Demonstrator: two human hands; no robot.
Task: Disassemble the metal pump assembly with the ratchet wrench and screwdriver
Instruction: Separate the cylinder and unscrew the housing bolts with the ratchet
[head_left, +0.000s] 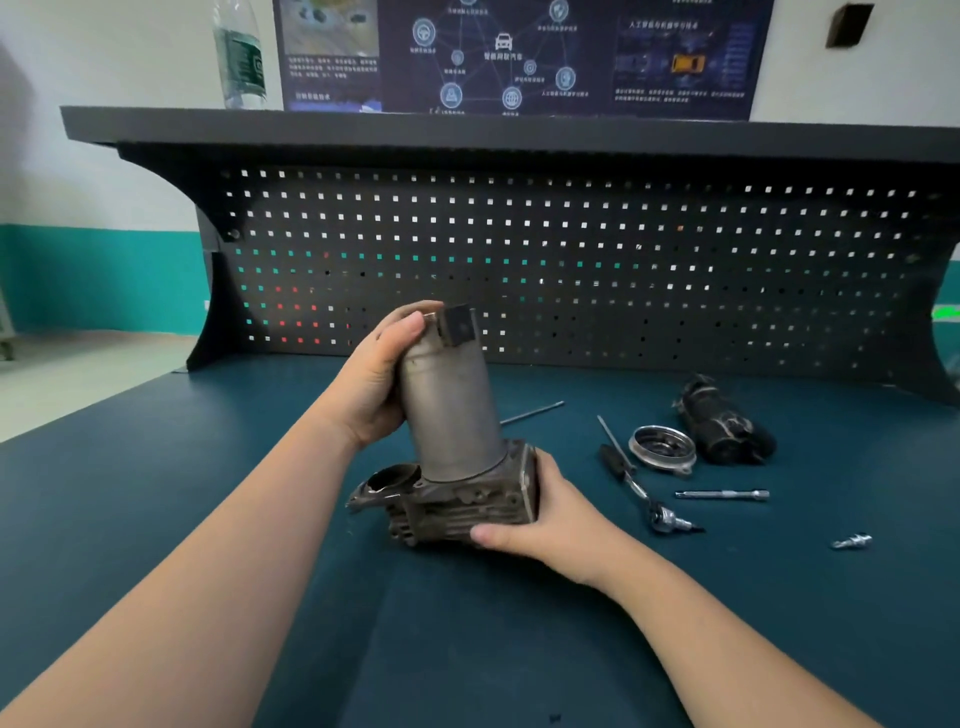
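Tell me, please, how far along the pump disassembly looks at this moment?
Partly done. A round metal cover, a dark motor part, two long bolts and a small screw already lie loose on the bench, beside the ratchet wrench. In hand: the left hand grips the grey cylinder while the right hand holds the finned base. Left: separating cylinder from base.

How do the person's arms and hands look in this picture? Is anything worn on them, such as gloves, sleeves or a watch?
Both arms are bare along the whole visible length; no sleeve shows. The left hand and the right hand wear no gloves. No watch, ring, bracelet or bandage is visible on either wrist or on the fingers that show. No markings or cables are seen on them.
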